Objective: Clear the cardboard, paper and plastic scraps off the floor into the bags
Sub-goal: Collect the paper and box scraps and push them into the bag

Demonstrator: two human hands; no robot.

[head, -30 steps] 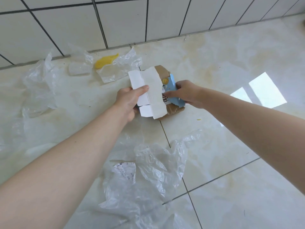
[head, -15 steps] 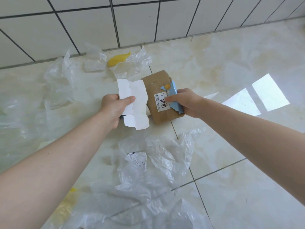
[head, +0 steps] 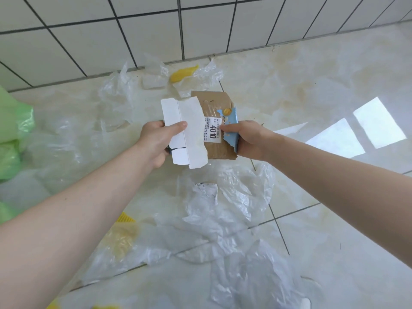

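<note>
Over the littered floor (head: 334, 81), my left hand (head: 156, 141) pinches white card (head: 187, 130), right hand (head: 247, 139) pinches cardboard (head: 214, 108); I should stack both before bagging.

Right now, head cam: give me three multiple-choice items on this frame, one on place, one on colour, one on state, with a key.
1. Where is the green bag?
A. far left edge
B. under the right arm
C. against the wall at right

2. What colour is the torn piece that the right hand holds with the brown cardboard?
A. red
B. blue
C. black

3. What is the left hand doing?
A. hanging free
B. flat on the floor
C. gripping the white card

Key: 1 A, the green plastic shows only at the left edge. 2 B, the piece is light blue. 3 C, the thumb lies over the white card, which is lifted.
</note>
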